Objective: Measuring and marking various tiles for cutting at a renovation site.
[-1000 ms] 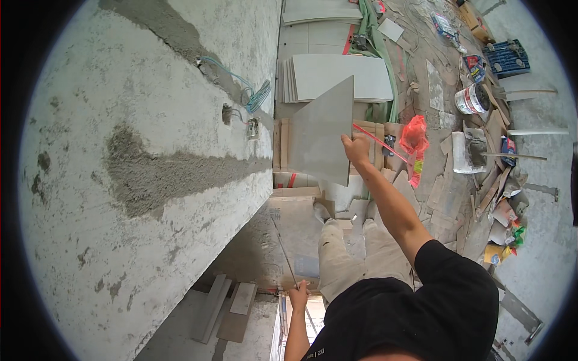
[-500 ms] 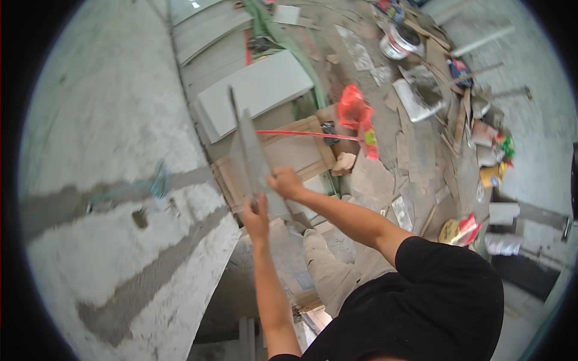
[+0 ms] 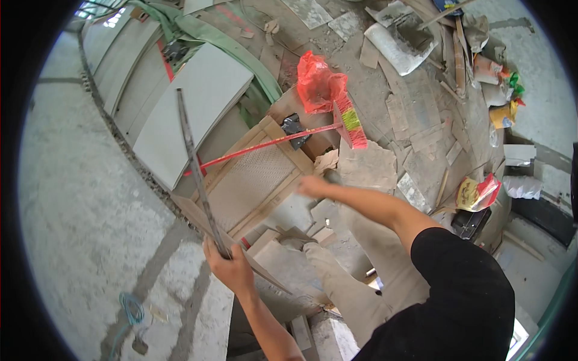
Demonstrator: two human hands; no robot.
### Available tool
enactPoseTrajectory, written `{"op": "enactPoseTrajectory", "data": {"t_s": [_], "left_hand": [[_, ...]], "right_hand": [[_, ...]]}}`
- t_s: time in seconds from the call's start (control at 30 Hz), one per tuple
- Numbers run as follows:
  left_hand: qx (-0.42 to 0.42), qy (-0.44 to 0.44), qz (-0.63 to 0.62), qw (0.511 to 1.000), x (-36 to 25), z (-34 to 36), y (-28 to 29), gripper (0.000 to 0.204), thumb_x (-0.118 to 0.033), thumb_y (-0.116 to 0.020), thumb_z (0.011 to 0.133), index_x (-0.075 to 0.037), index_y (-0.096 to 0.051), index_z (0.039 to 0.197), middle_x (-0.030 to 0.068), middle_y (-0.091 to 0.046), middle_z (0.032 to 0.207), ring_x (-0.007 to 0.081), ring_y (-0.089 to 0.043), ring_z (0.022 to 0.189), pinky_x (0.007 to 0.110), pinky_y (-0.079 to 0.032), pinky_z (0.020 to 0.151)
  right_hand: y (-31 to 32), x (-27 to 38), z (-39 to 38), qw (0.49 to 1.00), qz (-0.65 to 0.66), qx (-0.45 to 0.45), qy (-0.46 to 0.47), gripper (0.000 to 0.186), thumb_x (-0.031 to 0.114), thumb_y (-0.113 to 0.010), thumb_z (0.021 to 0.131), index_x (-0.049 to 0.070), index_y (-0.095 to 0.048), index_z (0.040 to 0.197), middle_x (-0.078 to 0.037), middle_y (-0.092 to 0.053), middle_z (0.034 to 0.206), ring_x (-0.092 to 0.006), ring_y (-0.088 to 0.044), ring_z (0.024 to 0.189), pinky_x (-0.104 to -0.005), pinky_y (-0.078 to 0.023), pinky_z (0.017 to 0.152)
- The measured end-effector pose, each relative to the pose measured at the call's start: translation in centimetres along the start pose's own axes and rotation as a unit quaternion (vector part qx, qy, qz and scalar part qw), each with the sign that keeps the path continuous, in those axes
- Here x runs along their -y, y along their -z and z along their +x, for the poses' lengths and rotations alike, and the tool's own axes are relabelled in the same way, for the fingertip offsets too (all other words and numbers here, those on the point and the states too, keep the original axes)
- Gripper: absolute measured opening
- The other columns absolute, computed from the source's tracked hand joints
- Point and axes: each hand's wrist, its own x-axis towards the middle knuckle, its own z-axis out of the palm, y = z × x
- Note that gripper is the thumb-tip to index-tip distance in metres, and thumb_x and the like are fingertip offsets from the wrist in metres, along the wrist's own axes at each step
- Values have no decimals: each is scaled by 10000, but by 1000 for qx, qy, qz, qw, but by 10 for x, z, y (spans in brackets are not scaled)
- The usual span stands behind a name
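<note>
My left hand [image 3: 229,265] is closed around the lower end of a long, thin dark bar [image 3: 198,162], which points up and away to the left. A thin tan board [image 3: 268,277], seen nearly edge-on, passes by that hand; whether my fingers also grip it, I cannot tell. My right hand [image 3: 310,188] is off the bar, over the near right corner of a wooden-framed panel [image 3: 247,174] with a woven-looking middle. Motion blurs its fingers. Beneath the bar, a broom [image 3: 349,123] with a red handle and red and yellow bristles lies across the panel.
Large pale slabs [image 3: 192,102] lie beside a green cloth [image 3: 259,72]. A red plastic bag [image 3: 316,84] rests near the broom. Broken pieces and a torn white sack [image 3: 391,51] litter the floor. A rough concrete surface [image 3: 108,204] spans my left.
My right hand has come away from the flat piece and moved right. My left hand has moved down and left with the bar. The view has turned.
</note>
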Motion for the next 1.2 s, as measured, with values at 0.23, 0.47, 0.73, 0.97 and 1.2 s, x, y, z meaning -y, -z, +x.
{"op": "enactPoseTrajectory", "data": {"t_s": [0.23,0.47,0.73,0.97,1.2], "left_hand": [[-8,2,-74,997,-34,7,-180,779,5,-625,848,122,-449,1598,313,-459,1662,453,-487,1523,468,-392,1247],[-30,-99,25,994,-62,33,-348,815,24,-569,837,148,-389,1622,318,-440,1679,405,-454,1560,423,-337,1280],[-4,-85,0,996,-60,46,-432,832,5,-643,856,112,-372,1636,321,-315,1742,458,-323,1624,482,-327,1300],[-7,-86,46,995,-53,49,-461,907,16,-752,809,87,-386,1636,251,-269,1781,466,-356,1600,510,-424,1243],[-11,-81,5,997,-53,50,-488,841,-19,-674,856,75,-396,1644,268,-294,1770,445,-361,1610,483,-403,1250]], "right_hand": [[50,-222,148,969,-120,-197,-90,687,277,-757,940,37,-512,1535,-218,-593,1502,-414,-562,1409,-522,-465,1187],[38,-270,216,945,-270,-179,-50,290,220,-661,978,123,-700,1249,-117,-695,1221,-339,-659,1220,-533,-509,1046],[133,-417,109,926,-223,-305,-20,135,216,-734,937,139,-749,1047,-98,-682,1020,-349,-701,996,-506,-561,852],[188,-561,-26,899,-250,-298,-202,175,205,-670,996,143,-772,1123,-115,-738,1155,-376,-712,1099,-502,-582,935],[97,-580,-29,910,-260,-305,-108,238,204,-675,963,50,-789,1103,-165,-791,1135,-405,-740,1070,-469,-595,922]]}}
